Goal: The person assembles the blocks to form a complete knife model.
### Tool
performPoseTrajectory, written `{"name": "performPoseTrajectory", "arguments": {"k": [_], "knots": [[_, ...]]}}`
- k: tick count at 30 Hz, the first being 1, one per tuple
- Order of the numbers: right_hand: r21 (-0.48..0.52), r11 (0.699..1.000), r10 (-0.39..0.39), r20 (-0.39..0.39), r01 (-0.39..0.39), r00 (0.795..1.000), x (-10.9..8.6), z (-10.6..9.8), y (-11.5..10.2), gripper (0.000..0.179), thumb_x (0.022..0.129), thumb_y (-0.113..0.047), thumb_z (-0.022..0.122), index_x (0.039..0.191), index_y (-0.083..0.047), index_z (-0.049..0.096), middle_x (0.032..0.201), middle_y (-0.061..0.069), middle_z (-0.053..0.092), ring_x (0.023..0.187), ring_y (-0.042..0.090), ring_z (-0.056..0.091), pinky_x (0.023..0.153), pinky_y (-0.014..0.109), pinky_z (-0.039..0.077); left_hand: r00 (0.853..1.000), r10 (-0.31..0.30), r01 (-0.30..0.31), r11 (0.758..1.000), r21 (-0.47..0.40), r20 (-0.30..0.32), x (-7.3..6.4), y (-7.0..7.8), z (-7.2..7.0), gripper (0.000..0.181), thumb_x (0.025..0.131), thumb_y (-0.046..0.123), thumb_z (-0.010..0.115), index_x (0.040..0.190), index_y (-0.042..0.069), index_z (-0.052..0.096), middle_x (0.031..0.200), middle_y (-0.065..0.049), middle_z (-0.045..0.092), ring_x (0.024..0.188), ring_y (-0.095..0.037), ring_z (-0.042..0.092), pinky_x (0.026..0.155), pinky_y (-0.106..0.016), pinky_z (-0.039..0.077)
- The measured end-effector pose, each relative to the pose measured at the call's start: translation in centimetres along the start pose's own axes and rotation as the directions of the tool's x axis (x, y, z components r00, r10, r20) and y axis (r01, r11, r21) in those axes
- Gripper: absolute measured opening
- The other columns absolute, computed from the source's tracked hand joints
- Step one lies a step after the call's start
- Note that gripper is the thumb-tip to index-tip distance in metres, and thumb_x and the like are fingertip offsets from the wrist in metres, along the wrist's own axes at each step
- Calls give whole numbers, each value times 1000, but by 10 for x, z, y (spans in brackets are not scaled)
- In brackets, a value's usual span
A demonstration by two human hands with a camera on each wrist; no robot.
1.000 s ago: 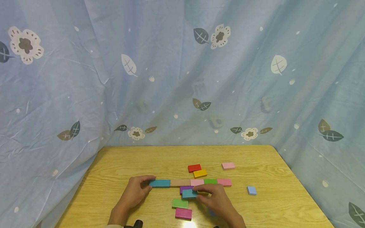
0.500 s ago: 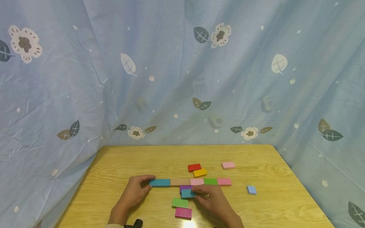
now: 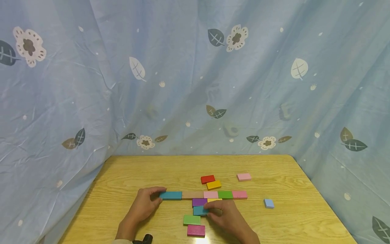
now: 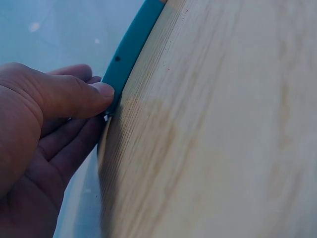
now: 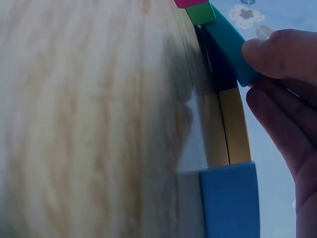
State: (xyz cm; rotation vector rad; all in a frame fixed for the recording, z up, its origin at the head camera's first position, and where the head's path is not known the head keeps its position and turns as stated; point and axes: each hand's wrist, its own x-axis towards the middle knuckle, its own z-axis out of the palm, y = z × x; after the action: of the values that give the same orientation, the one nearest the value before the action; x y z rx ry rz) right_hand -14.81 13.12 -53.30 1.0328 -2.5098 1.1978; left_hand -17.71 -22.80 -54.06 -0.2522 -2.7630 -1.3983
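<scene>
Right hand [image 3: 224, 215] pinched short teal block [image 3: 199, 211], lower center; left hand [image 3: 147, 202] pinched long teal block [image 3: 171, 196], lower left of center.
Magenta block [image 3: 196, 230], green block [image 3: 192, 220] and short teal block had shifted nearer, baring purple block [image 3: 199, 202]; column alignment was apparently underway. Blue block [image 5: 231, 203], cut off in right wrist view, was hidden in head view.

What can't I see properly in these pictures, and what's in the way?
- Head view: part of the yellow block and the right end of the held teal block, both behind the right hand.
- Head view: the black thing by the left hand's wrist, cut off by the bottom edge.
- Right wrist view: the blue block's near end, cut off by the bottom edge; the magenta block, by the top edge.
</scene>
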Motion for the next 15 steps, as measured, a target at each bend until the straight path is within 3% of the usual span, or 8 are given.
{"name": "performPoseTrajectory", "arguments": {"k": [10,15], "knots": [[-91,990,-105,-16,103,994,2,5,0,28,86,6,86,105,-15,82,102,-6,83,93,8,76,88,27,67,1000,7,-7,1000,-1,1,-2,0,0,41,94,-3,81,130,18,81,131,-2,80,135,-35,69,117,-56,55],[-98,993,-65,9,65,998,4,8,-1,27,87,4,86,105,-16,83,103,-8,83,96,5,75,89,29,67,1000,11,-11,1000,-3,-3,-3,1,0,41,93,-3,81,129,18,82,131,-1,80,136,-34,69,117,-57,55]]}}
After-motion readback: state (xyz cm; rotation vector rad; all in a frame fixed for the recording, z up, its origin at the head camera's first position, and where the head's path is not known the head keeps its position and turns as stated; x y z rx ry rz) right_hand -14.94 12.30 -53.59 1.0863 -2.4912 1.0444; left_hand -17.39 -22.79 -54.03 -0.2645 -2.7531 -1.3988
